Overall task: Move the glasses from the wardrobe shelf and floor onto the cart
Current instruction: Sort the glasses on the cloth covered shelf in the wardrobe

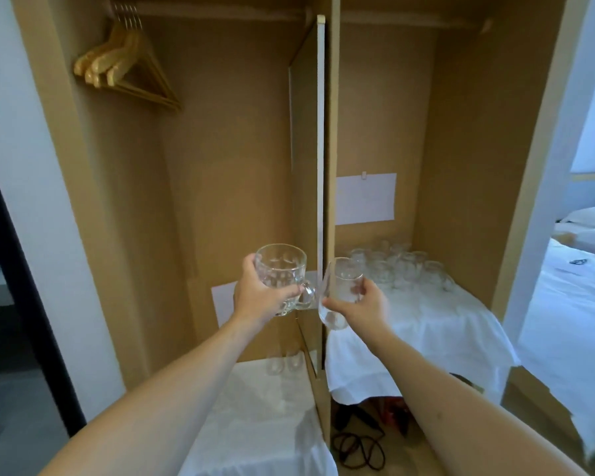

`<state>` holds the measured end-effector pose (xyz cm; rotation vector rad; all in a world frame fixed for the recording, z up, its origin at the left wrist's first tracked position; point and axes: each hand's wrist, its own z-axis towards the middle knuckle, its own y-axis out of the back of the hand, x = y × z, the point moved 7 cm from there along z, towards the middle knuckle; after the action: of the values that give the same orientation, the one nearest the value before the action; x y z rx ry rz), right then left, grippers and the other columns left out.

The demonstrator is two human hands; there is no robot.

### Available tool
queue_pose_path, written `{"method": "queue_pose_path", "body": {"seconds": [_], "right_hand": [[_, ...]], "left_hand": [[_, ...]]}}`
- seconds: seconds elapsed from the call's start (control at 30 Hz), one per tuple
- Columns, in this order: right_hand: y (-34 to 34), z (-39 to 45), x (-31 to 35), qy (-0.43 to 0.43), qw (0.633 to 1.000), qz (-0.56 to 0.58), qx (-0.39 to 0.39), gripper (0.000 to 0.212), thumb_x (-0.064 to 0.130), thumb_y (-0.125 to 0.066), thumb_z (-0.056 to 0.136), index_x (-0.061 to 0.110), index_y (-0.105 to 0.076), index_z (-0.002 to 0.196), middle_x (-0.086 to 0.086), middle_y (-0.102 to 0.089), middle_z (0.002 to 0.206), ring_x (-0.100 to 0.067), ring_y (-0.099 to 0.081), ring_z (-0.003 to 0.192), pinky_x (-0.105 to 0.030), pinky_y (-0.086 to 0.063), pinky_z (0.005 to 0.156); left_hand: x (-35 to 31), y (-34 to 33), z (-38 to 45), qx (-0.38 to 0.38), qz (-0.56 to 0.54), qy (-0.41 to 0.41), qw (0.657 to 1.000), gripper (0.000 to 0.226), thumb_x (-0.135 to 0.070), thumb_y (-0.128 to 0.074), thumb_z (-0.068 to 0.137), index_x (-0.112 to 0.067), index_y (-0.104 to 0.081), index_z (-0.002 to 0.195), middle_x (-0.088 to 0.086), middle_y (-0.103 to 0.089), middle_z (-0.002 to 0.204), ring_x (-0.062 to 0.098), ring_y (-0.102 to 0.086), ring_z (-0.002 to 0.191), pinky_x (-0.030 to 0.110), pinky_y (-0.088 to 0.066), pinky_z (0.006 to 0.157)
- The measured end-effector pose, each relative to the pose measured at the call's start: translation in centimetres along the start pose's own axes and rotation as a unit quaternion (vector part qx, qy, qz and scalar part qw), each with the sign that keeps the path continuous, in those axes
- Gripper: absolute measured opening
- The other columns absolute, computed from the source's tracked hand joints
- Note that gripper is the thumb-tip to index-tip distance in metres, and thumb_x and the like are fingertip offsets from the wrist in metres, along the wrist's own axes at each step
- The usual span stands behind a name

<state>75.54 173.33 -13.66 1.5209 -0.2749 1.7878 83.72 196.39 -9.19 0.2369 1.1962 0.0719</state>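
Observation:
My left hand [256, 293] grips a dimpled glass mug [282, 273] by its body, handle pointing right, held up in front of the wardrobe's centre divider. My right hand [363, 304] holds a smooth clear tumbler [340, 290], tilted, just right of the mug. Several more clear glasses [395, 266] stand clustered on a white cloth [426, 324] on the right wardrobe shelf. Two glasses [284, 360] stand on a white cloth [255, 424] low in the left compartment. No cart is in view.
The wooden centre divider [321, 166] stands between the two compartments. Wooden hangers [124, 63] hang at the upper left. Dark cables [358, 444] lie on the floor under the right shelf. A white bed [577, 304] is at the right, a dark frame [21, 286] at the left.

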Motion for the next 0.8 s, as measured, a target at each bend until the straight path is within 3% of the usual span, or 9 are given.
{"method": "queue_pose_path", "body": {"seconds": [0.1,0.23,0.33,0.47,0.6,0.8], "right_hand": [[3.2,0.9,-2.0,-0.011,1.0,-0.008,-0.008,0.081,0.048,-0.091,0.058,0.022,-0.056,0.127,0.012,-0.06,0.112,-0.015,-0.061,0.109,-0.041,-0.052,0.096],[8.0,2.2,-4.4,-0.024,1.0,-0.01,-0.014,0.086,0.045,-0.091,0.06,0.021,-0.054,0.133,0.01,-0.059,0.115,-0.014,-0.059,0.109,-0.039,-0.052,0.096],[11.8,3.6,-6.3,-0.03,0.999,-0.006,-0.018,0.087,0.044,-0.092,0.061,0.022,-0.053,0.135,0.01,-0.059,0.116,-0.015,-0.059,0.11,-0.04,-0.051,0.097],[15.9,5.5,-8.6,-0.045,0.999,0.0,-0.016,0.084,0.041,-0.093,0.063,0.022,-0.053,0.135,0.008,-0.059,0.115,-0.017,-0.058,0.111,-0.041,-0.05,0.099],[19.0,7.4,-10.7,-0.049,0.999,0.0,-0.008,0.09,0.043,-0.092,0.063,0.023,-0.05,0.14,0.01,-0.058,0.115,-0.016,-0.057,0.112,-0.037,-0.05,0.096],[21.5,9.2,-13.6,-0.07,0.997,0.004,0.021,0.092,0.044,-0.094,0.061,0.018,-0.053,0.14,0.007,-0.059,0.121,-0.014,-0.058,0.111,-0.031,-0.048,0.092]], "left_hand": [[-0.5,-3.9,-0.4,0.018,-0.009,0.004,1.0,0.108,-0.048,-0.093,0.036,-0.04,-0.037,0.127,-0.011,-0.064,0.119,0.016,-0.062,0.114,0.046,-0.05,0.102],[-1.6,-8.8,-1.2,0.012,-0.007,0.004,1.0,0.102,-0.05,-0.09,0.036,-0.041,-0.038,0.124,-0.024,-0.058,0.108,0.01,-0.061,0.105,0.031,-0.051,0.091],[-2.0,-13.3,-1.5,0.029,-0.01,0.013,0.999,0.104,-0.041,-0.093,0.044,-0.035,-0.038,0.132,-0.016,-0.062,0.116,0.014,-0.061,0.11,0.04,-0.052,0.096],[-2.2,-18.5,-2.3,0.038,-0.028,0.02,0.999,0.099,-0.032,-0.097,0.052,-0.035,-0.038,0.132,-0.02,-0.057,0.116,0.004,-0.058,0.107,0.022,-0.048,0.08],[-2.1,-22.7,-2.9,0.042,-0.028,0.03,0.998,0.1,-0.03,-0.096,0.054,-0.031,-0.039,0.136,-0.009,-0.057,0.127,0.016,-0.055,0.119,0.037,-0.049,0.098],[-1.7,-26.7,-3.4,0.028,-0.025,0.045,0.998,0.095,-0.037,-0.094,0.052,-0.038,-0.038,0.128,-0.021,-0.053,0.119,0.011,-0.053,0.114,0.026,-0.046,0.084]]}}
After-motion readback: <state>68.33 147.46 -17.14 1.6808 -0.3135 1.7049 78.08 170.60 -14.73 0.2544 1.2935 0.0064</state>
